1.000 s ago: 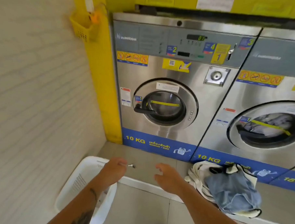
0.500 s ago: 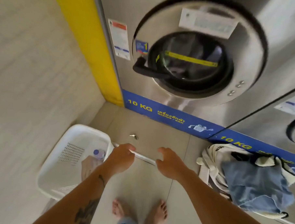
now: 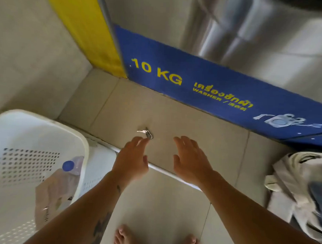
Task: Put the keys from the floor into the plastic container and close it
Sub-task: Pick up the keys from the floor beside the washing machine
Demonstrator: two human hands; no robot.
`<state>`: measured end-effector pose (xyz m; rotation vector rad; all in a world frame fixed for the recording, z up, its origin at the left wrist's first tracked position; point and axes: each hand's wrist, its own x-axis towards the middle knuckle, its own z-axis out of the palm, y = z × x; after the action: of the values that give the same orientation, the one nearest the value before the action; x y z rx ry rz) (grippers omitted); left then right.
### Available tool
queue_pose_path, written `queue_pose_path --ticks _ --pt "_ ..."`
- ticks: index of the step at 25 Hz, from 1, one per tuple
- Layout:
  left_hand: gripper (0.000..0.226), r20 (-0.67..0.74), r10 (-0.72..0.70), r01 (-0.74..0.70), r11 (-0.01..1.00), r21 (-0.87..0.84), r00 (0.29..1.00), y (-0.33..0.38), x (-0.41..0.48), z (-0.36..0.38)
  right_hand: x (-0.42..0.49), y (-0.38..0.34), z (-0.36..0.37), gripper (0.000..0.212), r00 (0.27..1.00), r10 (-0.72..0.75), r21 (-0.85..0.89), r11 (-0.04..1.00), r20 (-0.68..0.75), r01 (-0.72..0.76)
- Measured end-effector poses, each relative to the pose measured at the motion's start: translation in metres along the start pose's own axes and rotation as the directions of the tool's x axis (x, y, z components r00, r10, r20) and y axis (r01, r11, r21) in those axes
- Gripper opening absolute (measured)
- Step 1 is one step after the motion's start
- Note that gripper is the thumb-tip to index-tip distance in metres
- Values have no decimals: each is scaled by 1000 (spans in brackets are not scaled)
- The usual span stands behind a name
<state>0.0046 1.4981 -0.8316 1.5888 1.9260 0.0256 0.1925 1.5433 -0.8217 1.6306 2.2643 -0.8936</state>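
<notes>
Two bare hands reach over the raised tile step at the centre of the frame. Left hand (image 3: 130, 161) stretches forward, fingers (image 3: 140, 142) spread and empty, tips just beside the keys (image 3: 146, 133), which lie flat on the step below the blue "10 KG" band (image 3: 204, 86) of the washer. Right hand (image 3: 189, 160) hovers apart from them, palm down, fingers wide, holding nothing. White laundry basket (image 3: 45, 128) sits at lower left with a blue-capped bottle (image 3: 71, 166) inside; crumpled clothes (image 3: 299, 187) lie at right.
</notes>
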Motion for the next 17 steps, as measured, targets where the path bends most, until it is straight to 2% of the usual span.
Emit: queue_pose_path --ticks 3,7,9,13,17 --pt "66 -114 120 -102 983 152 986 -21 38 28 39 14 36 63 995 -72 -107 992 -64 65" --pt "72 -149 208 -166 954 251 967 -45 73 57 71 30 70 67 992 -82 -173 983 -98 64" --pt "61 -180 251 -202 946 252 951 -53 83 66 79 33 82 69 991 -71 -182 982 -115 50" --pt "29 -336 295 -219 944 248 894 -59 96 77 87 30 101 80 991 -28 -221 975 -130 -1" --pt "23 -379 346 -266 932 249 859 -57 102 79 87 29 97 81 995 -9 -212 977 -103 -14"
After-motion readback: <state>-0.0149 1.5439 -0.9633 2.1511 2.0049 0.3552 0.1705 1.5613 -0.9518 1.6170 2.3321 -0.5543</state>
